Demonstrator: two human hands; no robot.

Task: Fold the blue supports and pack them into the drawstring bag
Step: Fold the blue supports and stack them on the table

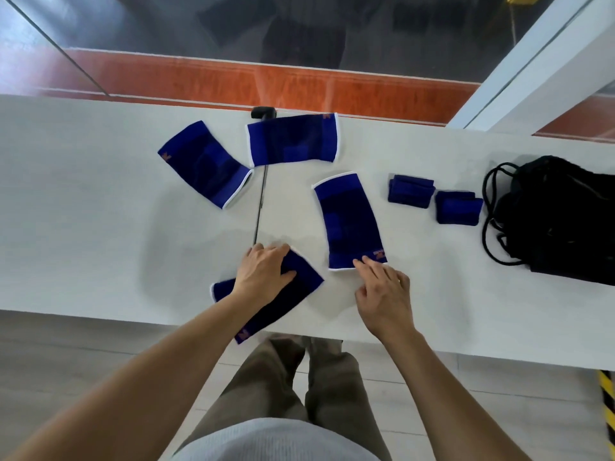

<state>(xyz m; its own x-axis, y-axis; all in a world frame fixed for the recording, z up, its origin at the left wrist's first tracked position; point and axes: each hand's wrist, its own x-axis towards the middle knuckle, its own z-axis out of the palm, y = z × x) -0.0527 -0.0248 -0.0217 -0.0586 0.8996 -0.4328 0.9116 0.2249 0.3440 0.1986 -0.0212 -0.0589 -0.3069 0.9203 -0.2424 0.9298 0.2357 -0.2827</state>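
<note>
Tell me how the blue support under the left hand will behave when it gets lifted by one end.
The blue support lies flat like thin knit fabric, so it will probably droop rather than stay stiff. It looks light; the left hand pressing on it likely keeps it from sliding on the smooth white table. Being flat, it should not roll.

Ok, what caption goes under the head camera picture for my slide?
Left hand presses a flat blue support; right hand touches another support.
</note>
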